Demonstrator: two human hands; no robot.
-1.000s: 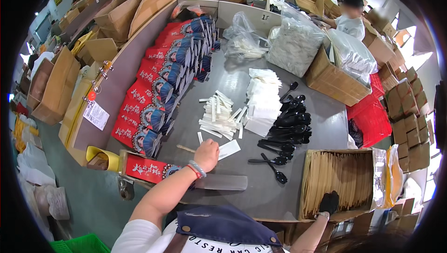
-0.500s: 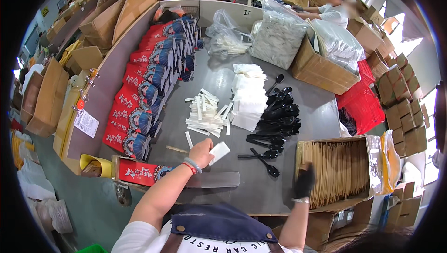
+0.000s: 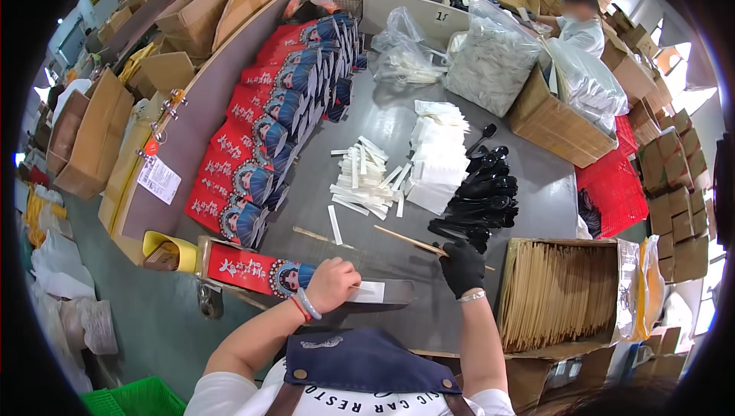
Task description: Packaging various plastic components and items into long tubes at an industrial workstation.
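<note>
- A person stands at a grey work table [image 3: 383,121], seen from above, both forearms reaching forward from the lower edge.
- The left hand [image 3: 331,284], bare with bracelets at the wrist, is curled closed over a small white paper packet [image 3: 369,291], pressing it flat on the near edge of the table, likely to keep it from sliding.
- The right hand [image 3: 462,266] wears a black glove; its fingers are closed around the end of a thin wooden chopstick [image 3: 409,240], which slants across the table toward the left.
- Just beyond the glove lies a pile of black plastic spoons [image 3: 482,194], within easy reach.
- Next to the spoons, toward the middle, sit a stack of white napkins [image 3: 438,159] and a loose heap of white paper sticks [image 3: 367,182].
- Along the left side, red and blue printed sleeves [image 3: 279,129] overlap in a long row.
- At the right, an open cardboard box [image 3: 563,293] holds upright tan paper sleeves, close beside the gloved hand.
- Clear bags of supplies [image 3: 490,60] rest at the far end, near another person [image 3: 578,22].
</note>
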